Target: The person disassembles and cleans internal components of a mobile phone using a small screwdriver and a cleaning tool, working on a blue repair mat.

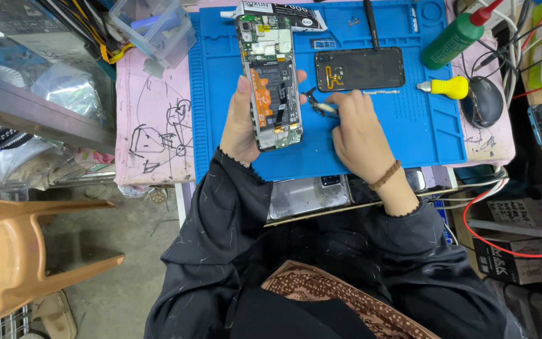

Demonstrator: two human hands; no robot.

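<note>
My left hand (239,125) holds an opened phone (271,81) upright above the blue work mat (409,138), its circuit board and battery showing. My right hand (357,132) is closed around tweezers (315,103), whose tips point toward the phone's lower right edge. A black phone back cover (359,68) with an orange flex strip lies flat on the mat just beyond my right hand.
A green squeeze bottle (453,37), a yellow-handled tool (443,87) and a black mouse (483,100) sit at the right. A clear plastic box (155,28) stands at the back left. A tan plastic chair (26,251) stands on the floor to the left.
</note>
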